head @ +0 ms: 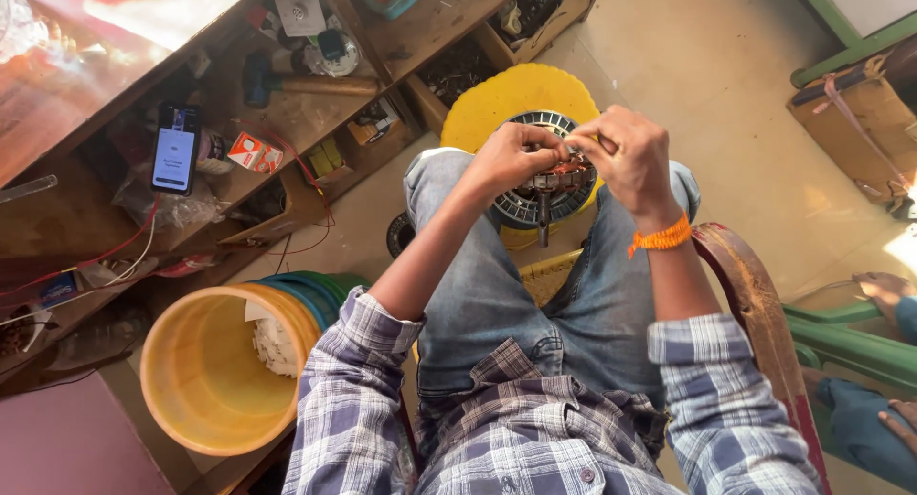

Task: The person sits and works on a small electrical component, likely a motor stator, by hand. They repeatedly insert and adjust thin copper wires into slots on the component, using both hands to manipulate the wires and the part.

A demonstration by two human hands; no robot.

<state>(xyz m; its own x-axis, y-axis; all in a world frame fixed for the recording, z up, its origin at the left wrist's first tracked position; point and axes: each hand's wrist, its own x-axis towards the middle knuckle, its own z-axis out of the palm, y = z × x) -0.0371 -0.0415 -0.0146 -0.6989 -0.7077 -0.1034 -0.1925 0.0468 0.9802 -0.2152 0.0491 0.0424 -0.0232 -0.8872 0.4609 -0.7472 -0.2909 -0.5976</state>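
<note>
Far left: wooden shelving (315,113) w/ clutter, a phone (176,148) propped upright w/ its screen lit, red wires (115,251) trailing below it. Lower left, a yellow bucket (205,371) on the floor w/ white scraps inside, just beside your left knee.

Centre: you're seated, jeans and plaid shirt, both hands up over your knees. Your left hand (509,157) is curled shut around the left side of the motor stator (542,182), fingers (535,154) bent in tight on top of the winding, thumb hidden underneath. The stator is a round ribbed metal piece w/ copper-coloured winding at the core and a short shaft pointing down toward your lap; it sits between the two hands, above the gap betw. your knees, w/ a yellow stool (497,98) on the floor behind it.

Your right hand (632,161) is closed too, fingertips pinched together at the top right of the winding; can't tell if they pinch a wire or just press the coil. Orange thread band (661,238) on that wrist.

Right: curved red-brown armrest of the chair (755,294), then a green frame (841,337) and another person's foot (884,287) at the edge.
</note>
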